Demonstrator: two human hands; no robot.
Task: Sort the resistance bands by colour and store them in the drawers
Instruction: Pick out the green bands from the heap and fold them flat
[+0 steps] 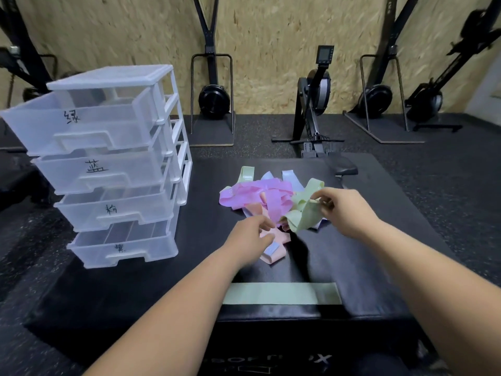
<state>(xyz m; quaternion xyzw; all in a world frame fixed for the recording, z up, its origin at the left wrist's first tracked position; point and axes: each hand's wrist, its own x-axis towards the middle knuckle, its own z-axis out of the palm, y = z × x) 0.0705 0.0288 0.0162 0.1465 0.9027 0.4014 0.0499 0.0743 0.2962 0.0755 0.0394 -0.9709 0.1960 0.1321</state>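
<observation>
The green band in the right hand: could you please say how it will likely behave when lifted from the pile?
Probably floppy: the green band crumples and droops below the right hand. Likely light, since the fingers merely pinch it. It may drag the neighbouring purple band.

Dim, even indoor light (edges bowed by the wide lens); slight blur.

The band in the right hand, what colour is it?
Pale green. The band in the right hand shows best in the head view.
</observation>
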